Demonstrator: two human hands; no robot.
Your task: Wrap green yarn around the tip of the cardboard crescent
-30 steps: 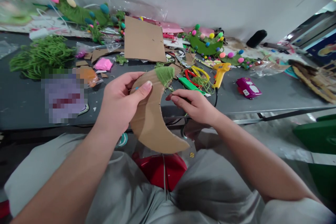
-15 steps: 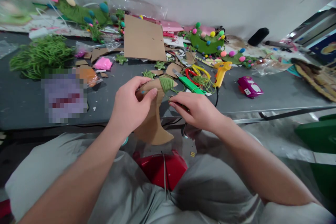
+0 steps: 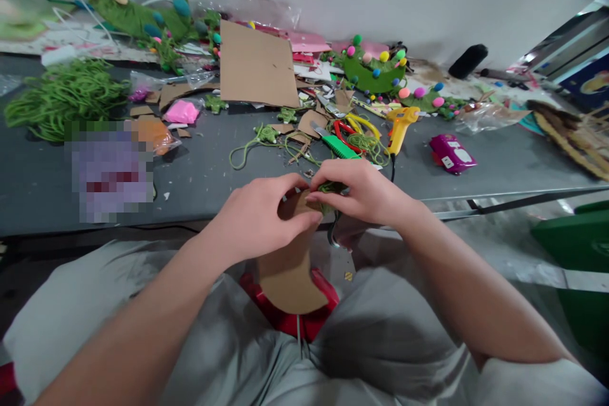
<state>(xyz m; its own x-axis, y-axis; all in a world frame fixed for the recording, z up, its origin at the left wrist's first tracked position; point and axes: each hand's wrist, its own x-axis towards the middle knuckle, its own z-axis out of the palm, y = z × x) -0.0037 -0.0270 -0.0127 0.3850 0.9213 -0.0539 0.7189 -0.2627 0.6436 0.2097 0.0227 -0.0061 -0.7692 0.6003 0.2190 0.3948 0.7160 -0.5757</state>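
My left hand (image 3: 271, 216) grips the upper end of a curved, crescent-like cardboard cutout (image 3: 290, 276), thumb in front and fingers behind. The cutout hangs over my lap, its broad lower end pointing down. At its upper tip, my right hand (image 3: 354, 193) is closed on green yarn (image 3: 332, 188), with its fingertips against the left hand's fingers. The yarn wrap on the cutout is mostly hidden by my hands. On the table just beyond, a loop of loose yarn (image 3: 242, 155) trails near a small green star (image 3: 265, 133).
Behind the hands lie a green utility knife (image 3: 340, 144), red-handled scissors (image 3: 345, 136) and a yellow glue gun (image 3: 399, 127). A yarn heap (image 3: 66, 98) is at left, a cardboard sheet (image 3: 258, 63) at the back, a purple packet (image 3: 451, 154) at right. Green crescents with pompoms stand behind.
Both hands and the cardboard cutout have moved down and toward me. My right hand has come up against the left at the tip. More loose yarn now shows on the table.
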